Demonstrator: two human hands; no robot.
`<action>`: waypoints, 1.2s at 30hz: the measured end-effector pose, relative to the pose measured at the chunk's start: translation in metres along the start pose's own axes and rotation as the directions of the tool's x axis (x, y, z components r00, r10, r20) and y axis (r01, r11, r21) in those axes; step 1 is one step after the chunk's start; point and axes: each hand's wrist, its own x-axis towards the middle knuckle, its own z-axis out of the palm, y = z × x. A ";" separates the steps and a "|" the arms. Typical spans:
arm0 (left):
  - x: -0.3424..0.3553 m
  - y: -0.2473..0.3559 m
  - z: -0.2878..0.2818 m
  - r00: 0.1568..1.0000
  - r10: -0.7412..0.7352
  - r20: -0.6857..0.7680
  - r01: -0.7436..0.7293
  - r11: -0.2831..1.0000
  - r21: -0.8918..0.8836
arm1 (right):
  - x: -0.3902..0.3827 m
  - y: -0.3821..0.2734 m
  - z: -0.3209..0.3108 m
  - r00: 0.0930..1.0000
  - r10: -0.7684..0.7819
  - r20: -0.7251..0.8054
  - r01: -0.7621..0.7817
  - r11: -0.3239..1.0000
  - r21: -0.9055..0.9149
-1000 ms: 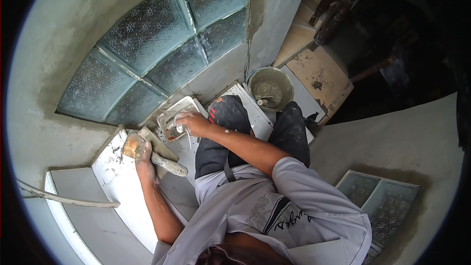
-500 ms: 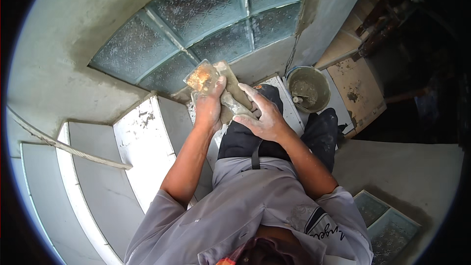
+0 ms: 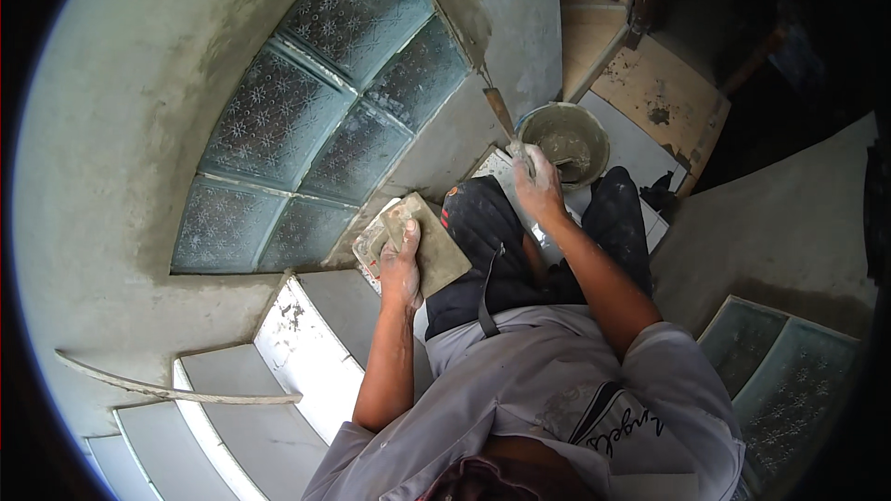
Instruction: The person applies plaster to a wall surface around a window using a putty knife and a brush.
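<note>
My left hand (image 3: pixel 400 274) grips a flat rectangular plastering float (image 3: pixel 434 249) coated in grey mortar, its thumb lying across the top. Under those fingers shows the edge of a paler plate (image 3: pixel 368 239) with red marks; how it is held is hidden. My right hand (image 3: pixel 540 187) is closed round the mortar-caked handle of a narrow trowel (image 3: pixel 499 111), whose brownish blade points up toward the wall. Right beside that hand stands a round bucket (image 3: pixel 605 150) with wet grey mortar (image 3: pixel 568 134) inside.
A glass-block window (image 3: pixel 320 134) is set in the plastered wall on the left. White tiled steps (image 3: pixel 306 339) descend at lower left, with a thin curved strip (image 3: pixel 176 393) above them. A stained board (image 3: pixel 664 97) lies beyond the bucket. My knees are beside the bucket.
My right hand has left the float and moved over beside the bucket, where it now holds the trowel. The float stays in my left hand, turned flatter. The view has rotated.
</note>
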 end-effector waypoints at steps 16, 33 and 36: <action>-0.011 -0.018 -0.043 0.984 -0.105 -0.140 0.100 0.994 -0.046 | 0.111 0.080 0.105 0.989 0.147 0.006 -0.144 0.959 0.244; 0.011 -0.025 -0.035 0.975 -0.186 -0.123 0.173 0.979 -0.110 | 0.100 0.085 0.105 0.997 0.069 -0.018 -0.061 0.952 0.299; 0.006 -0.025 -0.047 0.962 -0.169 -0.215 0.147 0.983 -0.115 | 0.075 0.065 0.080 0.975 -0.173 0.138 0.141 0.967 0.212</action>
